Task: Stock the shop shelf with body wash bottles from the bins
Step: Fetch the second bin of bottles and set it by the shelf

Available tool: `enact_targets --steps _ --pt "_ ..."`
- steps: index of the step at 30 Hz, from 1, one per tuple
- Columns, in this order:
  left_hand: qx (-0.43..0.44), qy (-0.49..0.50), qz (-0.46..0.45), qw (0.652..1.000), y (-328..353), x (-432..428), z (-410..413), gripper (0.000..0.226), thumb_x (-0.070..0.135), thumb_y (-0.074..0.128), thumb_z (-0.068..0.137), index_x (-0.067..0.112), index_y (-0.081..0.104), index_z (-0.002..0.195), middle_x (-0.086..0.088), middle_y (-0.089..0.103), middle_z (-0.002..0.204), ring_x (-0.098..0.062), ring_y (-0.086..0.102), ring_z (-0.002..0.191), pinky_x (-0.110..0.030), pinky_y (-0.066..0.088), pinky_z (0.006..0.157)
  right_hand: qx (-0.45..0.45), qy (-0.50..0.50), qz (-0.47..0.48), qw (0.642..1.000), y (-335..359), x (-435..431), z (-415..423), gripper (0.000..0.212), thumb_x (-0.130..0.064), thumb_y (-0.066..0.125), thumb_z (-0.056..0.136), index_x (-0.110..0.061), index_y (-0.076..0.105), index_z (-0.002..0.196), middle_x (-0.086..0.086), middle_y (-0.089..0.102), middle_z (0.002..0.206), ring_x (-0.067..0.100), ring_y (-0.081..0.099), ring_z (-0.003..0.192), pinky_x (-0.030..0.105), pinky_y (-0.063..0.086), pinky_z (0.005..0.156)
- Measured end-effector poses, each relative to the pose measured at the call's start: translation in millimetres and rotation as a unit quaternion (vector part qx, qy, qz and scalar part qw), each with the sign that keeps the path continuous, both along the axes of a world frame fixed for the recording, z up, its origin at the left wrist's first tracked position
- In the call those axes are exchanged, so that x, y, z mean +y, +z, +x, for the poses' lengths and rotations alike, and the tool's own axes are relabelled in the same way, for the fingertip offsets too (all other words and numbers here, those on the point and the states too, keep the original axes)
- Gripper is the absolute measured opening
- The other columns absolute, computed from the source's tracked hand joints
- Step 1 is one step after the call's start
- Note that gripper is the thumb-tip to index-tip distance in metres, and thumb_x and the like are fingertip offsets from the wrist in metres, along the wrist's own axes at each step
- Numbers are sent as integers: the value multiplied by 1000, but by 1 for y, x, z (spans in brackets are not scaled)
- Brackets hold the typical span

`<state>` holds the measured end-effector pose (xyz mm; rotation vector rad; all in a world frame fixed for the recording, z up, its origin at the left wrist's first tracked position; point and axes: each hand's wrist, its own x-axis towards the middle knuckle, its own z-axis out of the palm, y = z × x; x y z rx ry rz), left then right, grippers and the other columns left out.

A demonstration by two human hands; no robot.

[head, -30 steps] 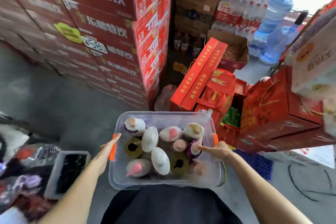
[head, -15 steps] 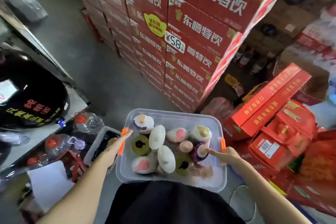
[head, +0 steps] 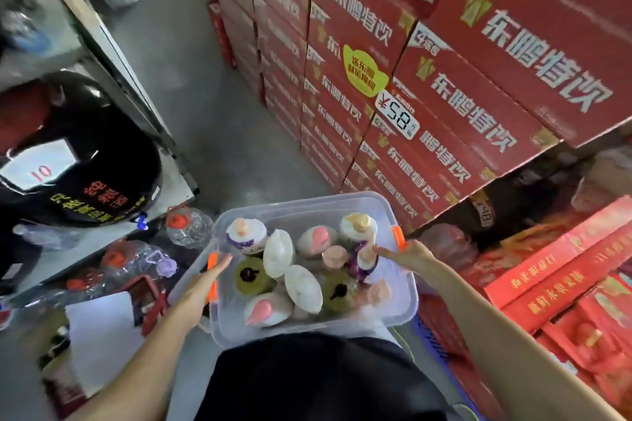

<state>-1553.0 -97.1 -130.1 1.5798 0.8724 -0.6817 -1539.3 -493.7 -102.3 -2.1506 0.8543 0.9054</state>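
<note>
We've got the bin (head: 307,205) of body wash bottles (head: 302,287) at 6 o'clock, left grip (head: 203,282) spread flat on its 9 o'clock side, right grip (head: 408,255) pinching the 3 o'clock rim, so we'd keep it level past the red cartons (head: 478,96) at 1 o'clock.

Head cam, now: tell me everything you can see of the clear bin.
The bin is a translucent plastic tub, rectangular with rounded corners and no lid, with an orange clip at each short end. It is carried close in front of the person's torso, off the floor. It is packed with bottles, mostly upright, with pink, white, beige and green caps. The left hand presses flat against its left end. The right hand grips its right rim by the clip.
</note>
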Motion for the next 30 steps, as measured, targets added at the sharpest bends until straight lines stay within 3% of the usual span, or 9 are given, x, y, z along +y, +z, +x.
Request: enact_targets --steps 2,5,9,12,15,21,24,27,30 --pt "19 30 12 999 3 3 13 53 43 57 92 3 56 126 -24 57 128 -40 53 120 -38 46 84 2 16 11 1000 -2 5 35 83 -69 68 67 0 60 112 3 52 88 18 49 78 28 37 68" --pt "27 90 23 995 9 2 43 65 54 70 76 14 60 126 -17 59 127 -34 54 117 -45 43 101 -1 41 33 999 -7 11 91 79 -66 70 68 -1 61 111 3 49 86 17 46 77 28 34 67" --pt "25 117 43 992 5 2 100 68 45 73 73 -8 61 114 -13 57 76 -30 55 76 -39 51 71 32 81 61 994 -22 15 173 57 -69 73 60 -17 56 76 -1 49 74 14 47 68 24 36 61" --pt "41 151 69 985 -27 9 139 101 67 80 48 -4 62 117 -23 66 105 -37 63 96 -48 52 90 10 97 82 992 -37 12 246 68 -71 80 45 -17 57 79 3 60 87 20 59 83 30 49 71" --pt "52 208 65 975 -57 18 172 117 76 81 27 1 64 116 -20 66 115 -37 63 107 -53 48 96 8 125 84 989 -34 16 315 68 -60 80 59 -9 61 100 9 65 102 24 63 93 34 53 75" --pt "33 205 19 978 -18 18 268 78 65 81 50 10 69 104 -12 71 102 -30 67 95 -49 49 96 40 135 85 986 -25 33 419 64 -52 78 69 -2 63 107 12 63 97 24 62 88 27 50 61" --pt "24 230 17 973 -48 52 317 84 70 83 44 16 67 105 -10 72 105 -30 69 95 -51 52 91 39 138 79 987 -26 51 470 63 -53 79 66 -4 62 102 12 64 99 24 62 88 29 50 63" --pt "26 242 41 969 -38 69 374 73 76 77 48 13 69 84 -7 72 88 -25 69 79 -42 56 79 34 113 82 990 -36 76 521 57 -45 82 67 -3 63 99 13 64 96 23 62 85 32 52 70" --pt "36 238 48 969 -2 72 443 43 48 69 81 10 55 65 -6 57 66 -13 54 53 -25 43 53 53 124 88 987 -44 109 574 45 -42 79 73 -6 60 92 7 59 80 18 57 70 28 49 61"
